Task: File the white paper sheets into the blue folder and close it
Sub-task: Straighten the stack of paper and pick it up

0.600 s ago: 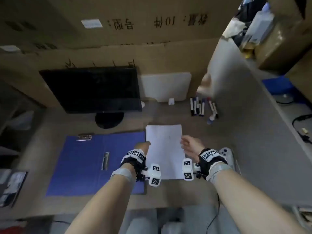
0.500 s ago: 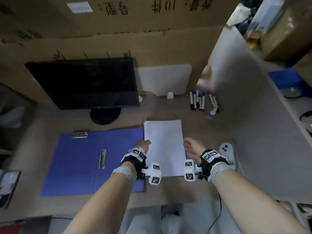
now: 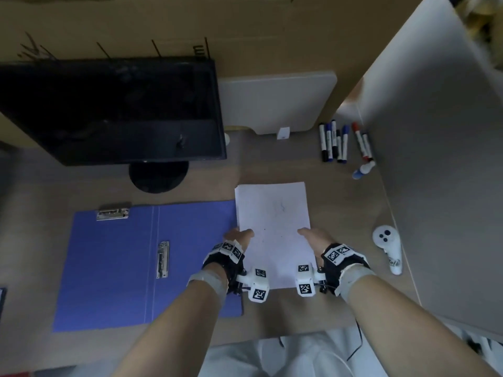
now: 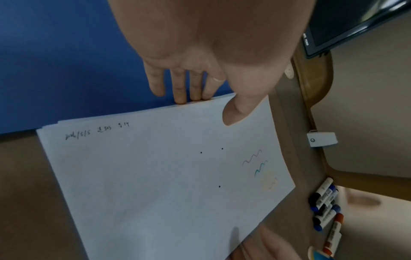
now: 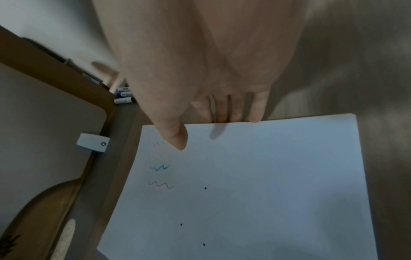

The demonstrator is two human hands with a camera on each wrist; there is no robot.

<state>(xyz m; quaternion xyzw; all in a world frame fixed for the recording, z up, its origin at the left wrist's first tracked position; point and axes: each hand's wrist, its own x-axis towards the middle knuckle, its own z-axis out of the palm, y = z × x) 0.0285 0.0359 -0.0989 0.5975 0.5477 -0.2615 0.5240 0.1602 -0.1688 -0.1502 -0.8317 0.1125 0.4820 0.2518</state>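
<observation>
The blue folder [image 3: 114, 268] lies open and flat on the desk at the left, with a metal clip [image 3: 162, 259] near its spine and another [image 3: 112, 213] at its top edge. A stack of white paper sheets [image 3: 273, 227] lies to its right, overlapping the folder's right edge. My left hand [image 3: 238, 235] is at the stack's left edge, fingers [image 4: 180, 95] straight with their tips against the edge, thumb over the top sheet [image 4: 155, 176]. My right hand [image 3: 310, 234] mirrors it on the right edge; its fingers [image 5: 235, 112] touch the paper [image 5: 255, 176].
A black monitor [image 3: 114, 112] stands behind the folder. A small whiteboard [image 3: 277, 102] leans at the back, with several markers [image 3: 340, 142] beside it. A white controller [image 3: 388, 248] lies right of the paper. A grey partition [image 3: 435, 159] bounds the desk on the right.
The head view has tipped down and closer. Both hands stay at the two side edges of the paper stack, which has not shifted on the desk.
</observation>
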